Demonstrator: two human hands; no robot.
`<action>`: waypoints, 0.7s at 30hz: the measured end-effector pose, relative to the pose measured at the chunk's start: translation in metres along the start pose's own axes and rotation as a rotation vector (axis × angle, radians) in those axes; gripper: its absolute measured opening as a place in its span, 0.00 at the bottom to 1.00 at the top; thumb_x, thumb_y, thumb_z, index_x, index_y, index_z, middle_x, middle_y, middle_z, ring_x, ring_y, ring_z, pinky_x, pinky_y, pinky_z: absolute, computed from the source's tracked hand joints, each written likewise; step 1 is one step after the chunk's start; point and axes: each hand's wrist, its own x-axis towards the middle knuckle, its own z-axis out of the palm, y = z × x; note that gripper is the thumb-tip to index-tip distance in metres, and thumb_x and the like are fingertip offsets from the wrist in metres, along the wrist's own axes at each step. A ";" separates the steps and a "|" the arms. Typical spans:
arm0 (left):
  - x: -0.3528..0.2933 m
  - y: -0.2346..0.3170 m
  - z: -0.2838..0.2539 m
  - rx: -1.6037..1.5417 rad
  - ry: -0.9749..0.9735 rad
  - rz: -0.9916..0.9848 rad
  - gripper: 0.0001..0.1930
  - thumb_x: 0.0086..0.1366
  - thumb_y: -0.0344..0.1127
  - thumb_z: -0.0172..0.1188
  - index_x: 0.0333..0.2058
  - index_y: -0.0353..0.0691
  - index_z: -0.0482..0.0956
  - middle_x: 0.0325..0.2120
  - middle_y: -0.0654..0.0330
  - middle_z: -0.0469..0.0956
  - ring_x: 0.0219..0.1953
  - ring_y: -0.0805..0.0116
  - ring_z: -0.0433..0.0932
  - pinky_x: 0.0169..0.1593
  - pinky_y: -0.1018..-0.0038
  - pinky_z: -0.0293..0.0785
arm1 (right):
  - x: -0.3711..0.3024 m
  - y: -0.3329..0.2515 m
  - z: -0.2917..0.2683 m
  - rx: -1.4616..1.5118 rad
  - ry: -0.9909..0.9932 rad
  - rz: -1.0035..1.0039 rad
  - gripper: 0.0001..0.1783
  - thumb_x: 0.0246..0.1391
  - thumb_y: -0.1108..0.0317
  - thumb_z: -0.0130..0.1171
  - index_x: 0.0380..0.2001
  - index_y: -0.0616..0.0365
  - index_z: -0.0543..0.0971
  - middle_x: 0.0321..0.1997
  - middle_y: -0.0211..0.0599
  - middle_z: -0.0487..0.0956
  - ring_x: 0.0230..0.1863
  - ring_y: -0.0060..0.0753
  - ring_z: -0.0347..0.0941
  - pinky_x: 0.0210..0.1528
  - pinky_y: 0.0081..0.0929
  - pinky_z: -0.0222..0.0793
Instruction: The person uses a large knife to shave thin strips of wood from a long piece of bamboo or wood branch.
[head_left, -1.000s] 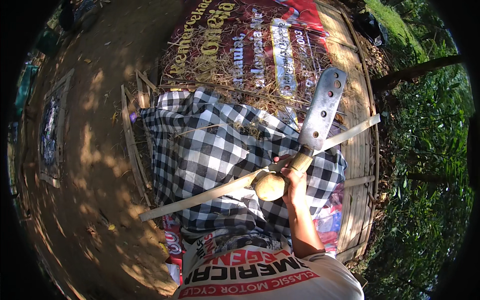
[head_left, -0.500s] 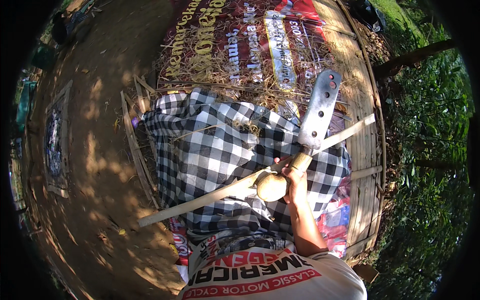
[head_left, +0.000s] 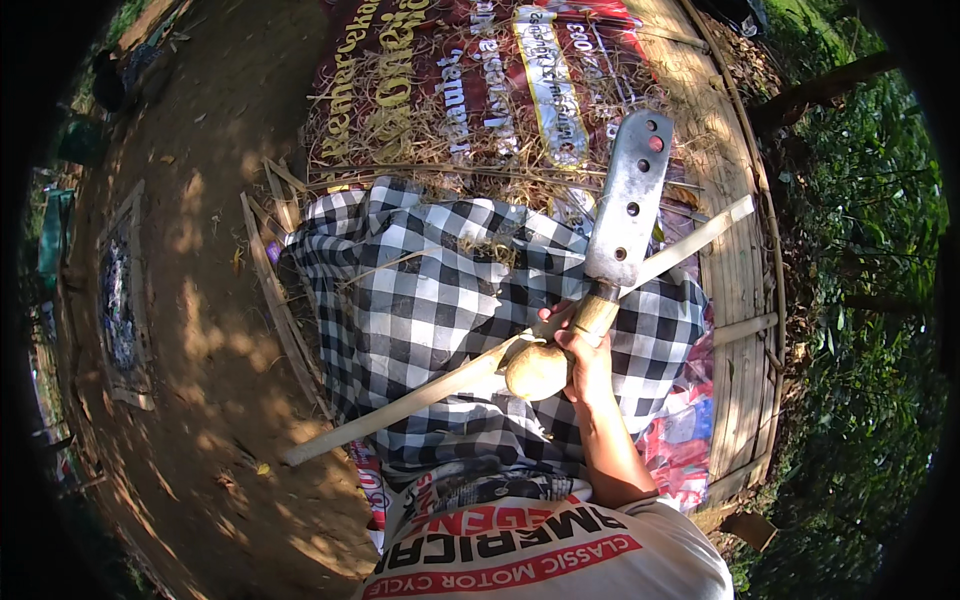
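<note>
My right hand (head_left: 587,366) is closed around the wooden handle of a large knife (head_left: 630,205) with a row of holes along its broad steel blade. The blade points away from me, and the handle's rounded butt (head_left: 538,372) sticks out to the left of my hand. A long pale bamboo strip (head_left: 430,395) lies slantwise at the same hand, passing by the handle. Fingertips show beside the strip, and the grip on it is partly hidden. Beneath lies a black-and-white checked cloth (head_left: 400,310) spread over my lap. No left hand can be made out.
A dark red printed banner (head_left: 480,95) strewn with dry shavings covers the slatted bamboo platform (head_left: 735,400). Thin bamboo pieces (head_left: 275,300) lie at its left edge above bare earth (head_left: 200,330). Leafy plants (head_left: 850,400) grow to the right.
The knife has shifted slightly left, its blade a little more upright. My right hand keeps its grip, and the bamboo strip stays slanted with it. The whole view has shifted slightly.
</note>
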 end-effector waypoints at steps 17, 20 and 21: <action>-0.006 -0.007 -0.016 0.041 0.021 -0.095 0.21 0.66 0.46 0.52 0.50 0.38 0.67 0.34 0.56 0.73 0.35 0.61 0.74 0.38 0.68 0.72 | -0.002 0.010 -0.001 0.019 0.009 0.036 0.11 0.42 0.82 0.55 0.31 0.59 0.71 0.40 0.39 0.75 0.48 0.37 0.75 0.51 0.37 0.72; -0.006 -0.008 -0.018 0.046 0.021 -0.106 0.21 0.66 0.46 0.52 0.51 0.39 0.66 0.34 0.56 0.73 0.35 0.61 0.75 0.38 0.68 0.72 | -0.002 0.010 -0.001 0.013 0.005 0.038 0.11 0.42 0.83 0.55 0.31 0.59 0.71 0.39 0.38 0.75 0.48 0.37 0.75 0.50 0.37 0.72; -0.006 -0.010 -0.019 0.045 0.020 -0.110 0.21 0.66 0.46 0.52 0.51 0.39 0.66 0.34 0.56 0.73 0.35 0.61 0.75 0.38 0.68 0.72 | -0.001 0.011 0.000 0.012 -0.001 0.036 0.11 0.42 0.83 0.55 0.31 0.59 0.71 0.39 0.38 0.75 0.48 0.38 0.75 0.50 0.37 0.72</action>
